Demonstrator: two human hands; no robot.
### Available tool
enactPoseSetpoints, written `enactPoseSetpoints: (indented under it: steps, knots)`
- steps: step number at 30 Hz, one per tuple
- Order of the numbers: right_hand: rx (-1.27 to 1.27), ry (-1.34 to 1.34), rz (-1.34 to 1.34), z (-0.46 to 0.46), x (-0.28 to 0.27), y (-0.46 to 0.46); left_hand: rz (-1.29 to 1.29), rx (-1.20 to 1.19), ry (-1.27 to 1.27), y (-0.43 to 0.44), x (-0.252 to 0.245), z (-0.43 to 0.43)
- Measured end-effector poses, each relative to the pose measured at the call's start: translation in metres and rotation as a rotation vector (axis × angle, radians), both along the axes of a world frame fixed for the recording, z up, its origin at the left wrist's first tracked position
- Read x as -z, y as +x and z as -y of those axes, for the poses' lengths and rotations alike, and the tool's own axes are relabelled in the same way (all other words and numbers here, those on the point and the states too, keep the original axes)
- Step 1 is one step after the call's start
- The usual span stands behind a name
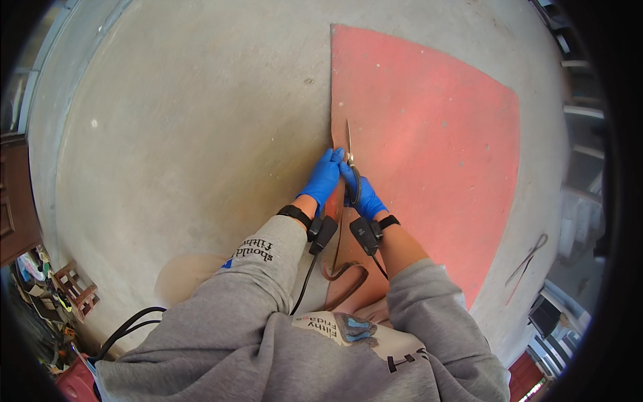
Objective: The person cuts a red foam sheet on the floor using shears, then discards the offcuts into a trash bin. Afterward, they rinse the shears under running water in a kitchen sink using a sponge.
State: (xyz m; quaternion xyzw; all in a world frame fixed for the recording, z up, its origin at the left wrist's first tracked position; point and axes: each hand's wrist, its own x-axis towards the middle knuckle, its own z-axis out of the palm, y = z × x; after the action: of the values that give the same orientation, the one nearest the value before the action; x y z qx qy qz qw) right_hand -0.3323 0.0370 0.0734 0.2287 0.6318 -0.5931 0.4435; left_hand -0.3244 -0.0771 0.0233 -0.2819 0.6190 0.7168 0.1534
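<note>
A large red sheet (427, 130), perhaps rubber matting, lies flat on the concrete floor before me. My right hand (369, 195), in a blue glove, holds dark-handled scissors (350, 148) near the sheet's left edge. One long blade shows, pointing away from me; the other cannot be made out. My left hand (323, 177), gloved too, pinches the edge of the sheet right beside the scissors. Beneath my wrists runs a narrow red strip (333, 205) alongside a cut line. Closer to my body, a thin strip (360, 281) curls up on its side.
To the right on the concrete floor (191, 110) lies a scissor-like tool (526, 266). A small wooden stand (78, 291) and a pile of clutter (37, 311) are at the left rim. Cables (303, 281) hang from devices strapped to my wrists.
</note>
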Motion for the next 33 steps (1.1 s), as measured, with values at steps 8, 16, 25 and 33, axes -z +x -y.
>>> enactPoseSetpoints:
  steps: [8,16,25,33]
  knots:
    - [-0.083,0.039,-0.009,-0.005,-0.011,-0.002,0.065,0.079,-0.291,-0.035,0.001,0.005]
    - [-0.131,-0.158,-0.212,-0.005,-0.01,-0.014,0.053,0.022,-0.243,-0.038,-0.003,0.001]
    - [-0.027,0.036,-0.029,0.006,0.002,-0.012,0.046,0.011,-0.126,-0.042,0.005,0.008]
    - [-0.367,0.073,-0.128,-0.004,-0.033,-0.04,0.037,0.065,-0.062,-0.038,-0.01,0.011]
